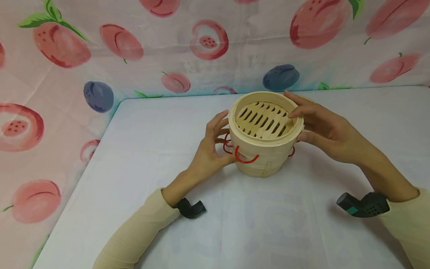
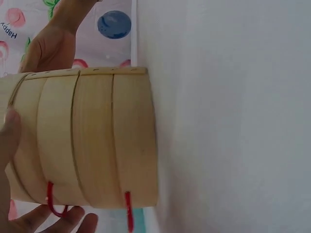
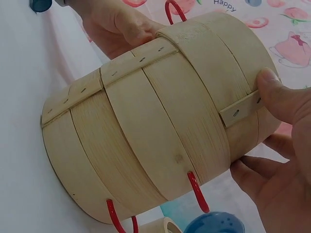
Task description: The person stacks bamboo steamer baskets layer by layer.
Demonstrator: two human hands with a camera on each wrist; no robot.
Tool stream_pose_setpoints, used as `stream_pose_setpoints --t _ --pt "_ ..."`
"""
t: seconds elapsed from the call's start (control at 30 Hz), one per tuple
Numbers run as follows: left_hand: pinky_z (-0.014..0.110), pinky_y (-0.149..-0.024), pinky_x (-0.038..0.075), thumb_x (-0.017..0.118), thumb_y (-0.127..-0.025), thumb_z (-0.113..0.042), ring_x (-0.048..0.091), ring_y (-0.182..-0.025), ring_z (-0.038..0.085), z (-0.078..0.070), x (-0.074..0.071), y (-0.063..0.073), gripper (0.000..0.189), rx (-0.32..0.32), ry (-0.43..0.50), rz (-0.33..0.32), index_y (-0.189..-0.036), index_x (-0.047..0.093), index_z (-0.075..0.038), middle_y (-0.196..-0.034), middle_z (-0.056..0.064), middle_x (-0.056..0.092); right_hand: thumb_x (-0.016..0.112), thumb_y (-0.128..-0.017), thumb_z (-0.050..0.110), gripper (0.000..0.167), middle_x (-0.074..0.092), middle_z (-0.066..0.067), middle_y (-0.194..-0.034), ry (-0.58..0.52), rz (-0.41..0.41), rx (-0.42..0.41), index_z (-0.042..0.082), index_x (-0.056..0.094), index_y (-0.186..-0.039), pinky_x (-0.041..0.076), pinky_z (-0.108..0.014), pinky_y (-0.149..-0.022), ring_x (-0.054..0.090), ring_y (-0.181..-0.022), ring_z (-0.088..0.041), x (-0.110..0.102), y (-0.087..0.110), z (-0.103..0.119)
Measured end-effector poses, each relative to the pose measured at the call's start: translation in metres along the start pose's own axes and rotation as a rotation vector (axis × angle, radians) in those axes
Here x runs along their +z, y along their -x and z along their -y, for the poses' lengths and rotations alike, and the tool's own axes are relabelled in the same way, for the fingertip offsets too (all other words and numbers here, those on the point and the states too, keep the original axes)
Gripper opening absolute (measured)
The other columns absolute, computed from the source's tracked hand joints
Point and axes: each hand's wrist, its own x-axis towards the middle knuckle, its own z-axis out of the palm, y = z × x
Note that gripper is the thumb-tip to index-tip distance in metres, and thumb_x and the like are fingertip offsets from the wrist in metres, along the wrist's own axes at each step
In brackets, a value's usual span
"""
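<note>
A stack of round bamboo steamer baskets point(image 1: 268, 144) stands upright on the white table, its slatted top tier point(image 1: 265, 119) facing up. Red loop handles point(image 1: 246, 160) stick out from its sides. My left hand point(image 1: 208, 153) holds the stack from the left, thumb at the front and fingers round the back by the red loops. On the right side, my right hand point(image 1: 332, 130) grips the upper rim, with fingertips over the edge and the thumb point(image 3: 269, 87) against the outer wall. Seams between the stacked tiers point(image 2: 92, 136) show in the left wrist view.
Behind the stack, partly hidden by my right hand, lies another bamboo piece point(image 3: 158, 225). A white cloth covers the table point(image 1: 151, 130). Fruit-printed fabric point(image 1: 248, 41) rises along the table's back and left edges. Each wrist wears a black device point(image 1: 364, 204).
</note>
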Motion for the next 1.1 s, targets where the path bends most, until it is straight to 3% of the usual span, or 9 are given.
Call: stream_pose_setpoints --t 0.27,0.47,0.7,0.83,1.0,1.1 --pt "0.043 -0.087 0.045 0.091 -0.062 -0.013 0.045 -0.122 0.025 -0.011 0.002 0.0 0.116 0.085 -0.08 0.013 -0.147 0.011 -0.01 -0.152 0.009 0.024 0.067 -0.083 -0.011 0.036 0.025 -0.02 -0.152 0.053 -0.012 -0.01 -0.012 0.052 -0.116 0.036 -0.026 -0.103 0.03 -0.137 -0.033 0.0 -0.001 0.001" --pt "0.044 -0.086 0.046 0.089 -0.066 -0.011 0.047 -0.12 0.025 -0.015 0.003 0.0 0.11 0.098 -0.1 -0.01 -0.146 0.014 -0.007 -0.152 0.01 0.026 0.068 -0.082 -0.01 0.037 0.026 -0.022 -0.152 0.047 -0.012 -0.023 -0.012 0.052 -0.115 0.035 -0.026 -0.103 0.03 -0.137 -0.033 -0.001 -0.001 0.001" --pt "0.045 -0.087 0.045 0.092 -0.062 -0.014 0.047 -0.122 0.023 -0.02 0.004 0.002 0.113 0.064 -0.083 -0.012 -0.147 0.019 -0.008 -0.152 0.007 0.027 0.069 -0.082 -0.009 0.037 0.028 -0.022 -0.151 0.106 -0.025 -0.026 -0.012 0.054 -0.115 0.036 -0.025 -0.102 0.031 -0.136 -0.033 -0.003 0.002 0.002" --pt "0.046 -0.087 0.045 0.09 -0.064 -0.016 0.047 -0.123 0.021 -0.023 0.004 0.002 0.107 0.062 -0.096 -0.029 -0.147 0.022 -0.009 -0.15 0.006 0.03 0.062 -0.088 -0.009 0.036 0.029 -0.021 -0.15 0.111 -0.059 -0.011 -0.012 0.052 -0.122 0.036 -0.024 -0.101 0.026 -0.138 -0.033 -0.005 0.002 0.002" --pt "0.047 -0.087 0.045 0.088 -0.067 -0.017 0.048 -0.122 0.02 -0.025 0.004 0.001 0.101 0.062 -0.101 -0.044 -0.146 0.025 -0.01 -0.147 0.005 0.034 0.046 -0.097 -0.005 0.041 0.031 -0.011 -0.151 0.27 -0.13 0.056 -0.003 0.044 -0.138 0.032 -0.024 -0.104 0.023 -0.14 -0.027 -0.005 0.002 -0.001" --pt "0.045 -0.087 0.045 0.087 -0.068 -0.016 0.048 -0.122 0.021 -0.028 0.004 0.001 0.099 0.062 -0.102 -0.047 -0.145 0.026 -0.01 -0.147 0.006 0.035 0.04 -0.099 -0.004 0.045 0.031 -0.007 -0.152 0.306 -0.14 0.108 0.004 0.04 -0.144 0.03 -0.023 -0.104 0.026 -0.14 -0.022 -0.005 0.003 -0.005"
